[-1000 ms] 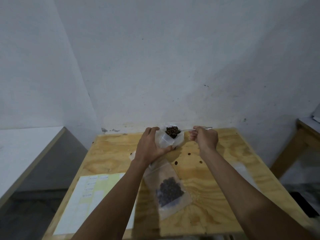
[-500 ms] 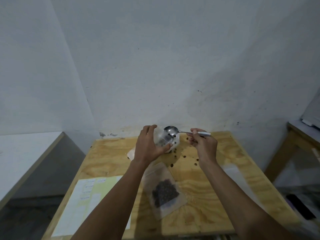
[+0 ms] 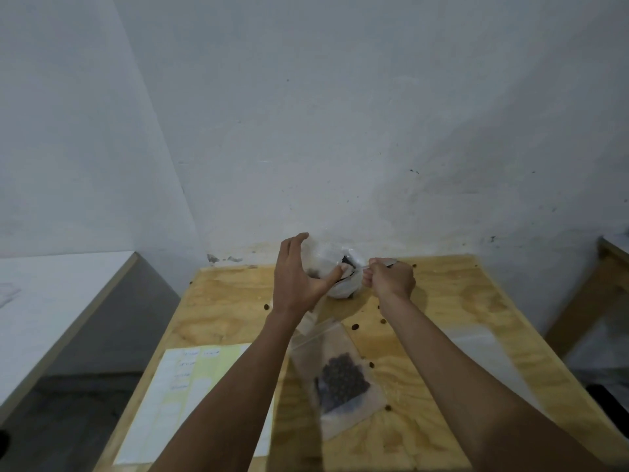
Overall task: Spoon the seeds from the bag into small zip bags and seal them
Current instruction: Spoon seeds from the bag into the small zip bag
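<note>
Left hand (image 3: 299,281) curls around the clear seed bag (image 3: 335,272) at the far edge of the table (image 3: 452,301). Right hand (image 3: 391,279), fist closed, pinches the spoon (image 3: 381,265) at the bag mouth. A small zip bag (image 3: 340,379) of seeds lies nearer; loose seeds (image 3: 355,326) scatter around.

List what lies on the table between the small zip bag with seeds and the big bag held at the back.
In the head view, bare plywood table with a few loose seeds, plus the left hand and forearm crossing above it.

Seed bag (image 3: 335,274) at table's (image 3: 442,301) far edge, small zip bag (image 3: 340,376) nearer, paper sheet (image 3: 190,396) left
</note>
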Demonstrator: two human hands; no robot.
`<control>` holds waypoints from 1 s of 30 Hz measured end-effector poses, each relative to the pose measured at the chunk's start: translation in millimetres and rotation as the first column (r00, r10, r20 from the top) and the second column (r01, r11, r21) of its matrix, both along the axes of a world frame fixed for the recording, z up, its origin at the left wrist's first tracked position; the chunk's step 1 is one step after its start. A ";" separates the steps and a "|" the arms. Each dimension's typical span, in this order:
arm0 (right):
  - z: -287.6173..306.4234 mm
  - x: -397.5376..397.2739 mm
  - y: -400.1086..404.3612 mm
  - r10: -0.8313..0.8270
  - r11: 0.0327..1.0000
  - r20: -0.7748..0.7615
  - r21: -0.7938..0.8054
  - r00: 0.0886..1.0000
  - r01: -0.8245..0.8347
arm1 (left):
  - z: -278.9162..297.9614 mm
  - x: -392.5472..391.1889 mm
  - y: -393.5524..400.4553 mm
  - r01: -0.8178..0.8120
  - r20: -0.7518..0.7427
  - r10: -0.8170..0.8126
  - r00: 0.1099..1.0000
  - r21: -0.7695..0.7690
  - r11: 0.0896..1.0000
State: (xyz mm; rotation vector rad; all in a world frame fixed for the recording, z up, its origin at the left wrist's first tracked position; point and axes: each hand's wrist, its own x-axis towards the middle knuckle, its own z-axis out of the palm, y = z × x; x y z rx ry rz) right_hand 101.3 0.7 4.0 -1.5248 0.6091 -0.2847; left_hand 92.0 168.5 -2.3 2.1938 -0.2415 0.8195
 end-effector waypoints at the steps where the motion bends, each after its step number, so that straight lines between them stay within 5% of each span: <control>1: -0.4 1.2 2.1 0.031 0.998 -0.041 -0.055 0.999 -0.033 | 0.1 0.8 -0.1 0.002 -0.005 -0.003 1.000 -0.025 1.000; 6: 5.3 2.0 5.8 0.052 0.949 -0.168 -0.299 0.984 -0.101 | 0.8 1.2 -1.5 0.013 -0.025 -0.015 1.000 -0.062 0.998; 9: 18.8 -8.4 4.0 0.025 0.880 0.113 -0.474 0.993 0.031 | 1.6 0.9 -2.7 0.012 -0.030 -0.014 0.999 -0.065 0.998; 11: 34.3 -14.3 2.5 0.200 0.908 0.291 -0.414 0.935 -0.065 | 3.6 1.7 -3.6 0.005 -0.038 -0.008 0.999 -0.071 0.997; 16: 66.4 -26.8 9.3 0.549 0.789 0.221 -0.454 0.806 -0.413 | 14.8 -2.9 -6.8 -0.005 -0.036 0.001 0.999 -0.122 0.992; 23: 78.0 -30.6 12.0 0.452 0.832 0.229 -0.456 0.862 -0.315 | 32.8 -16.1 -4.5 0.080 -0.045 -0.093 0.995 -0.241 0.967; 30: 90.7 -44.0 7.6 0.475 0.847 0.285 -0.406 0.833 -0.344 | 65.0 -24.3 1.5 0.203 -0.085 -0.317 0.944 -0.609 0.767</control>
